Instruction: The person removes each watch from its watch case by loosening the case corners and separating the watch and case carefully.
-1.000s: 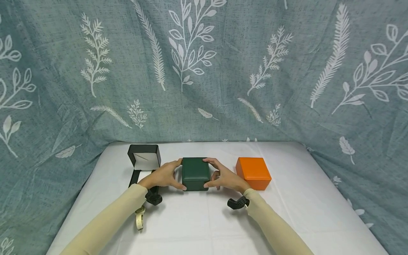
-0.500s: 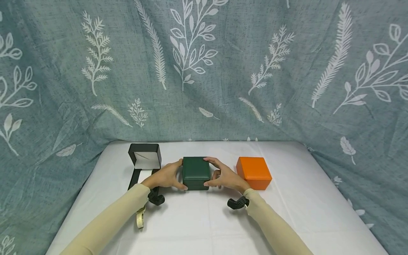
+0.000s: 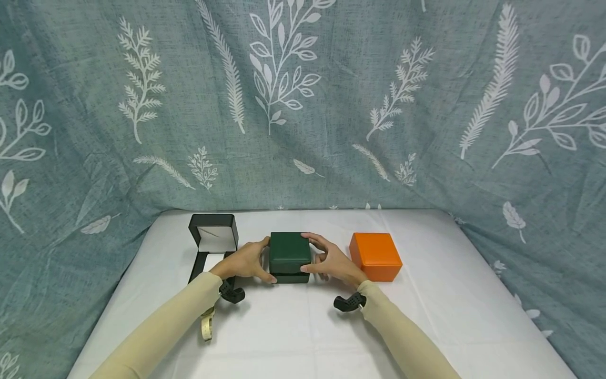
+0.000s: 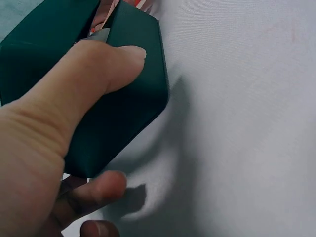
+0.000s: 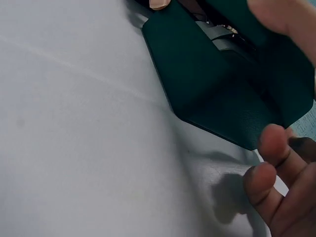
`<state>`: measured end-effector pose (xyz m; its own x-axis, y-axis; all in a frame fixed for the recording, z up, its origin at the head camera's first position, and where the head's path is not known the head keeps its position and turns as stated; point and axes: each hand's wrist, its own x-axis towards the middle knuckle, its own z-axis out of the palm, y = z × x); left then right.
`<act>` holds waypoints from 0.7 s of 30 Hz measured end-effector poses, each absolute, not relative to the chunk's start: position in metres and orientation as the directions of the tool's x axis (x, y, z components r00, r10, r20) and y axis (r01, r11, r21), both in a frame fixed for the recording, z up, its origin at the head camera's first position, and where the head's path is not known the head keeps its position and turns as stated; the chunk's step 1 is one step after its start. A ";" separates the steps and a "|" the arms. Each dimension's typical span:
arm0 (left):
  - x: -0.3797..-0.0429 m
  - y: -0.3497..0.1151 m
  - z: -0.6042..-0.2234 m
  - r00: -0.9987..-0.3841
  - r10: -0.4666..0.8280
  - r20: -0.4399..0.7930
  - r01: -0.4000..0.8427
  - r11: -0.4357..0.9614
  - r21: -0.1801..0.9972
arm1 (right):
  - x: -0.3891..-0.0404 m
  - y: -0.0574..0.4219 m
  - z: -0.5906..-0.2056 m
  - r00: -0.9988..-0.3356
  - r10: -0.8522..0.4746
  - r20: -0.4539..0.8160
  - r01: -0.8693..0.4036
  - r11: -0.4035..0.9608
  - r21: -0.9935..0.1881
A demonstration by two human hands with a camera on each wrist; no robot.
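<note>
A dark green watch box (image 3: 290, 251) stands at the middle of the table, its lid raised a little along the front. My left hand (image 3: 243, 260) holds the box from the left, thumb on the front of the base and fingers toward the back. From the right, my right hand (image 3: 333, 263) pinches the lid (image 5: 291, 74), thumb at its front edge and fingertips on top. Through the gap, the right wrist view shows a grey band (image 5: 219, 35) inside; the rest of the inside is mostly hidden.
An orange box (image 3: 377, 255) sits closed to the right. On the left a black box (image 3: 214, 231) stands with its lid up, its base partly behind my left wrist. A pale-strapped watch (image 3: 206, 325) lies by my left forearm. A patterned curtain (image 3: 303, 105) hangs behind the white-covered table.
The green lid has lifted slightly off its base at the front, with my right thumb rising along with it. My left hand stays in place on the base.
</note>
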<state>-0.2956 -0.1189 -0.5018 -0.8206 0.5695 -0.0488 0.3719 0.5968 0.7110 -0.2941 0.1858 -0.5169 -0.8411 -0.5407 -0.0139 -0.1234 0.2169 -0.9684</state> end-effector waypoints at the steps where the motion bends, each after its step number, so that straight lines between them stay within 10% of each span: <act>1: -0.296 -0.119 -0.502 -0.818 0.573 -0.047 0.369 0.587 0.720 | -0.294 0.185 -0.517 -0.844 -0.536 -0.016 -0.115 0.209 -0.971; 21: -0.293 -0.119 -0.500 -0.835 0.540 -0.105 0.297 0.604 0.740 | -0.295 0.180 -0.518 -0.889 -0.458 -0.001 -0.106 0.207 -0.972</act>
